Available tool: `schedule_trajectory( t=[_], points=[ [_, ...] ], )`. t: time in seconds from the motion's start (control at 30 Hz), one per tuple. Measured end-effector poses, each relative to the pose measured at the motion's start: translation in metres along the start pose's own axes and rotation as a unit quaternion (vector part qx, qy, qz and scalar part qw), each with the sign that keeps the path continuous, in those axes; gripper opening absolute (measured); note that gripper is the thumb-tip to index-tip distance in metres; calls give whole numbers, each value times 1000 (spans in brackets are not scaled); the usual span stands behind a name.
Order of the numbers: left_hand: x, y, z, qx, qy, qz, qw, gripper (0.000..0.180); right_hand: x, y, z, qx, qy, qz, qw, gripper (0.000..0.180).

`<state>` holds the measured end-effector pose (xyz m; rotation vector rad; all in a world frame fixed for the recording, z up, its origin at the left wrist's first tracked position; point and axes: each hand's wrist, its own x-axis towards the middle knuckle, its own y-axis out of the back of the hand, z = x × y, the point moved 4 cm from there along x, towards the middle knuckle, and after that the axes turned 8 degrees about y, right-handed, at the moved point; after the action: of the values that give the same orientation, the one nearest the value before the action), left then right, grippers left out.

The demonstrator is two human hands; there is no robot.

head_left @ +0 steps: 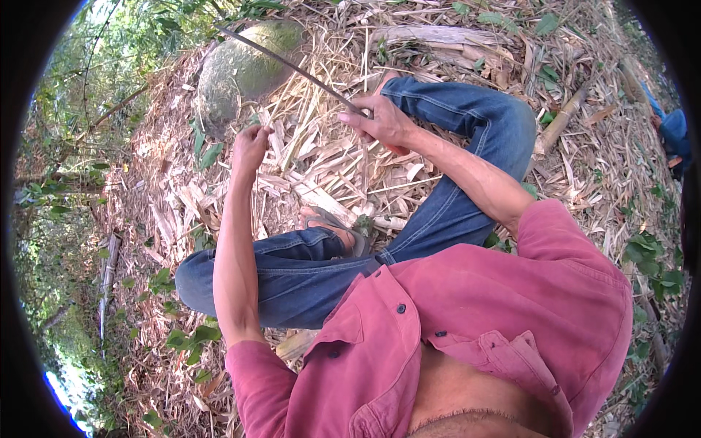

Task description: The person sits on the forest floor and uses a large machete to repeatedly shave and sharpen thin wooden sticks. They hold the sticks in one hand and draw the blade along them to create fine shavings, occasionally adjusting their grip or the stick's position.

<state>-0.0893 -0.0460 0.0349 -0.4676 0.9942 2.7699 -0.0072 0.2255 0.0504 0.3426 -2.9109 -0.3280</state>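
Observation:
My right hand is closed round the grip end of a long, thin, dark blade, which looks like a machete seen nearly edge-on. The blade slants up and to the left, its tip over a rounded, mossy boulder. A bit of orange shows under that hand; I cannot tell what it belongs to. My left hand is held closed in front of the boulder, left of the blade. Whatever its fingers pinch, if anything, is too small to make out. Pale shavings and dry strips lie below both hands.
My bent legs in blue jeans frame the ground before me, with a sandalled foot between them. A weathered piece of wood lies at the far side. Leafy plants grow at left; something blue sits at the right edge.

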Motion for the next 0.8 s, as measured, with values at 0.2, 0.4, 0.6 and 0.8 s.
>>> schedule_trajectory(
  t=[0.2, 0.4, 0.6, 0.8],
  points=[
    [46, 9, 2, -347, 81, -17, 934, 23, 0, -4, -2, 55, -6, 9, 998, 46],
    [56, 46, 57, -502, -43, 28, 863, 26, -5, 12, 0, 81, -24, 38, 996, 44],
    [65, 103, 108, -536, -127, 1, 835, 27, 0, 22, -7, 106, -4, 78, 991, 43],
    [81, 140, 105, -314, -98, 78, 941, 24, 6, 34, -10, 98, 46, 105, 989, 42]
  ],
)
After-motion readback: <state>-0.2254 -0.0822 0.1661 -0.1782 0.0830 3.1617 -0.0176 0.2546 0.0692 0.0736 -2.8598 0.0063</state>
